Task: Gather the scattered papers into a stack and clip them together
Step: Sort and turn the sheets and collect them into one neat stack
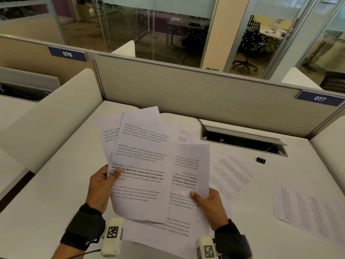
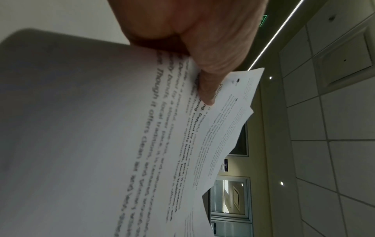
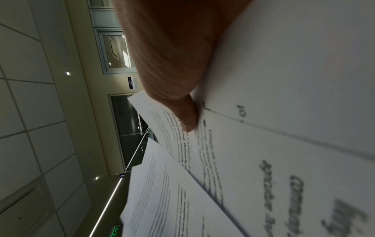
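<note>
My left hand (image 1: 104,184) grips a fanned bunch of printed sheets (image 1: 141,165) by their left edge, thumb on top; the left wrist view shows that thumb (image 2: 207,89) pressing the sheets (image 2: 101,144). My right hand (image 1: 207,200) pinches another printed sheet (image 1: 188,176), upside down, by its right edge, thumb on top; in the right wrist view the thumb (image 3: 186,115) lies on that sheet (image 3: 263,160). Both bunches are raised above the desk and overlap. More sheets lie on the desk at right (image 1: 231,172) and far right (image 1: 306,214). A black binder clip (image 1: 261,159) stands behind them.
The white desk (image 1: 46,202) is walled by a grey partition (image 1: 186,86) behind and padded dividers at both sides. An open cable hatch (image 1: 242,140) is sunk into the desk at the back right. Another sheet (image 1: 184,135) lies under the raised ones.
</note>
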